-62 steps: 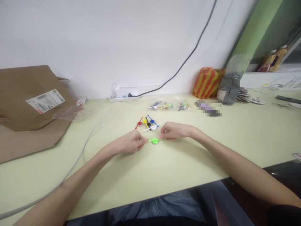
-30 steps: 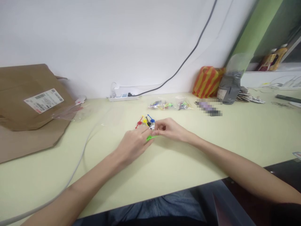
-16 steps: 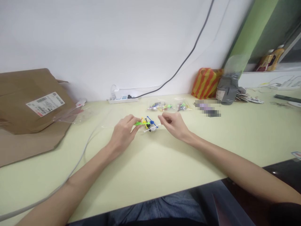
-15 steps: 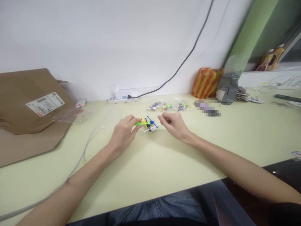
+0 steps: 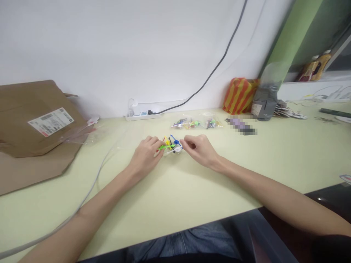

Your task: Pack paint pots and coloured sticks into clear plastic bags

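Note:
A small cluster of coloured plastic arrow-shaped pieces lies on the table between my hands. My left hand (image 5: 148, 153) is closed in a pinch at the green arrow (image 5: 167, 147), with a bit of red showing by its fingertips. A blue arrow (image 5: 176, 141) with a round middle and a white arrow (image 5: 178, 149) sit at the cluster's right side. Yellow (image 5: 167, 142) and black pieces show behind the green one. My right hand (image 5: 200, 149) is closed, its fingertips at the right ends of the blue and white arrows; what they pinch is largely hidden.
Clear bags of small coloured parts (image 5: 193, 123) lie behind my hands. A power strip (image 5: 144, 116) rests against the wall. Brown cardboard (image 5: 41, 120) is on the left, with a grey cable (image 5: 93, 190) nearby. A striped bag (image 5: 238, 95) and grey pouch (image 5: 264, 105) stand back right.
The green arrow has tilted, and its tip now lies lower, over the cluster. Red shows beside my left fingers. My right fingertips have moved slightly left and down, closer to the pieces.

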A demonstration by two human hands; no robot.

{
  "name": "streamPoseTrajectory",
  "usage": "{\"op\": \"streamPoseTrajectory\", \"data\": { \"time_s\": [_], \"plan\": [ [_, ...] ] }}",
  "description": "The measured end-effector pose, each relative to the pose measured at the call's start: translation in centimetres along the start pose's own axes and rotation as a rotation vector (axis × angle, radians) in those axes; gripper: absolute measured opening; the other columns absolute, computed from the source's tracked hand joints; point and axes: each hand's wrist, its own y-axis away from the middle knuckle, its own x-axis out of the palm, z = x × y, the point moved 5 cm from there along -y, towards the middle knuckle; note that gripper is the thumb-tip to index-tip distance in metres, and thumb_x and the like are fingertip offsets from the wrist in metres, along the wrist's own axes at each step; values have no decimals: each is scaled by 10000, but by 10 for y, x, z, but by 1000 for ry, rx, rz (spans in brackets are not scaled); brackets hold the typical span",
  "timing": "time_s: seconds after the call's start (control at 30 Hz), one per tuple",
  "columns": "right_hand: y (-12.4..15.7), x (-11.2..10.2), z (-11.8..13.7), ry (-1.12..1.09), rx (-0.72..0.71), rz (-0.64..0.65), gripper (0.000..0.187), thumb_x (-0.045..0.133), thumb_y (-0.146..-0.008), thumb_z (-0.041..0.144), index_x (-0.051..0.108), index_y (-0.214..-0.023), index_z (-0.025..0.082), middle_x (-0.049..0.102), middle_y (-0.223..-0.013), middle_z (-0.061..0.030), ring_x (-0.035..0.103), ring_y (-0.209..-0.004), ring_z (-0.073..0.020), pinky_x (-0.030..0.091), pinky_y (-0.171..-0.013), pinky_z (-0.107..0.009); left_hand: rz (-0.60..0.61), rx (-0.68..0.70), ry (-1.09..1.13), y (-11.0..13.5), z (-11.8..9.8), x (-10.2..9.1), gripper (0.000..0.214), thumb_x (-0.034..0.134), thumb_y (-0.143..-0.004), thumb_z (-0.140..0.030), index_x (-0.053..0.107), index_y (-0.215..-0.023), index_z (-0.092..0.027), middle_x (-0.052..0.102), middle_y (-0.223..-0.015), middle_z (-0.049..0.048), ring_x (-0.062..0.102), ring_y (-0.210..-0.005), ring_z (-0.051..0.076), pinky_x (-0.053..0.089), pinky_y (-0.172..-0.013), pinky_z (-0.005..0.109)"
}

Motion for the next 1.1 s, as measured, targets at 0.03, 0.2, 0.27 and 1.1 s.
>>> {"op": "streamPoseTrajectory", "data": {
  "time_s": [0.03, 0.2, 0.27, 1.1],
  "plan": [
    [1, 1, 2, 1, -3, 8, 400, 408, -1001, 364, 378, -639, 198, 374, -555, 36, 283, -523, -95, 225, -564, -262, 0, 4, -9, 0, 0, 0, 207, 486, -954, -219, 674, -1037, -197, 649, -975, 79, 552, -981, 255, 453, -865, 397],
    [2, 4, 6, 21, -10, 50, 374, 409, -995, 337, 421, -650, 194, 402, -558, 31, 305, -519, -94, 236, -568, -258, 15, 23, -31, 0, -1, 3, 213, 493, -967, -242, 692, -1031, -200, 657, -945, 81, 541, -983, 262, 452, -850, 405],
    [2, 4, 7, 27, -18, 52, 367, 412, -991, 326, 423, -649, 195, 399, -553, 31, 304, -515, -94, 237, -565, -257, 21, 25, -33, 0, -2, 4, 221, 495, -971, -246, 699, -1044, -203, 659, -950, 84, 540, -992, 267, 452, -846, 408],
    [-13, 1, -48, 34, 93, -19, 157, 430, -964, 277, 560, -922, 199, 562, -726, -4, 487, -665, -152, 334, -671, -257, -124, -212, 129, 1, 28, -2, 373, 352, -1005, -249, 474, -1352, -181, 633, -1061, 88, 549, -1037, 252, 429, -939, 410]
  ]
}}
